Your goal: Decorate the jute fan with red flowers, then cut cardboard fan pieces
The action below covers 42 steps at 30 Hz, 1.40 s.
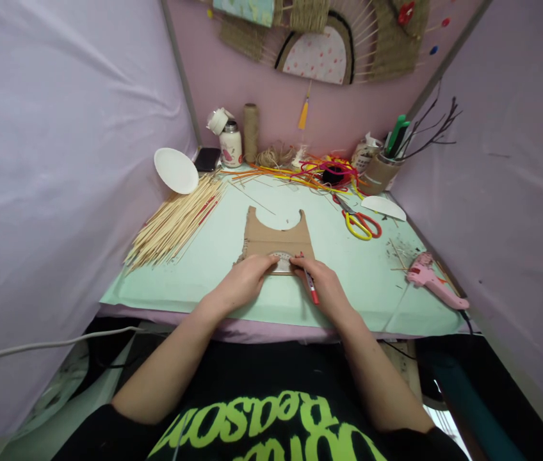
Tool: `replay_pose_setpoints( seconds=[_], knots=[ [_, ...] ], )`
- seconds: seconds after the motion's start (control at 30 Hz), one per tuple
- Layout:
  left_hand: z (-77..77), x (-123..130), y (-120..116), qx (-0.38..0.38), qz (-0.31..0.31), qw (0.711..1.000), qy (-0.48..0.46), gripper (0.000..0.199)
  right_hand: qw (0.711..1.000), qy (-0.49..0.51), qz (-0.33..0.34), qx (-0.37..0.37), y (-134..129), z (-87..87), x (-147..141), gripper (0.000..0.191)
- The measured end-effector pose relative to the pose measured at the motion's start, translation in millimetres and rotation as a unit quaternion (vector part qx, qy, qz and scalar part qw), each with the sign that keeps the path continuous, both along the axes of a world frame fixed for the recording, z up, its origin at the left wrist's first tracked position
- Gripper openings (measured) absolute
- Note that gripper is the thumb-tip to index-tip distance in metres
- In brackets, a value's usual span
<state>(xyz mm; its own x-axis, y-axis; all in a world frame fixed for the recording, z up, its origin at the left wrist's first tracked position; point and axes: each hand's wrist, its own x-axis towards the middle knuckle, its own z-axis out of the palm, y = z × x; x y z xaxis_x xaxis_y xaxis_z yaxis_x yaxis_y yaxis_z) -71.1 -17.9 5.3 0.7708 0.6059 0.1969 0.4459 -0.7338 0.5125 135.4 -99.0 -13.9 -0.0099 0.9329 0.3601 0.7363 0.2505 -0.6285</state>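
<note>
A brown cardboard piece (278,234) with a rounded cut-out at its far side lies flat on the table before me. On its near edge rests a clear protractor (283,262), its round side facing away. My left hand (247,278) grips the protractor's left end, fingers closed, pressing it against the cardboard. At the other end, my right hand (324,285) is closed around a red pen (310,288) and also touches the protractor. The pen slants back toward me, its red end near the table's front edge. Both hands partly cover the cardboard's near corners.
Bamboo sticks (175,221) lie at left beneath a white paper disc (176,171). Scissors (358,224) and a pink glue gun (435,282) lie at right. Along the back stand a bottle (231,146), a twine spool (251,133), coloured cords (329,169) and a pen holder (381,174).
</note>
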Motion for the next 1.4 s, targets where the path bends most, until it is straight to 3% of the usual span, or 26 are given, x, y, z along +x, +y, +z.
replay_pose_setpoints(
  seconds=[0.33, 0.5, 1.07, 1.23, 1.4],
  knots=[
    [-18.7, 22.2, -36.2, 0.124, 0.060, 0.985, 0.099, 0.047, 1.000, -0.003, -0.008, 0.006, 0.3, -1.8, -1.2, 0.028],
    [-21.0, 32.1, -45.3, 0.171, 0.078, 0.975, 0.121, 0.047, 1.000, -0.006, -0.003, 0.006, -0.5, -0.4, -1.3, 0.028],
    [-14.2, 37.1, -49.0, 0.165, 0.101, 0.975, 0.107, 0.044, 1.000, 0.007, 0.006, 0.008, -0.2, -2.4, -0.6, 0.027],
    [-11.4, 36.4, -47.5, 0.177, 0.098, 0.974, 0.107, 0.044, 0.998, 0.053, 0.010, -0.020, 4.5, 12.0, 6.5, 0.029],
    [-10.0, 35.8, -46.5, 0.175, 0.091, 0.974, 0.114, 0.042, 0.986, 0.168, -0.014, 0.002, 36.1, 39.6, 7.4, 0.033]
  ],
)
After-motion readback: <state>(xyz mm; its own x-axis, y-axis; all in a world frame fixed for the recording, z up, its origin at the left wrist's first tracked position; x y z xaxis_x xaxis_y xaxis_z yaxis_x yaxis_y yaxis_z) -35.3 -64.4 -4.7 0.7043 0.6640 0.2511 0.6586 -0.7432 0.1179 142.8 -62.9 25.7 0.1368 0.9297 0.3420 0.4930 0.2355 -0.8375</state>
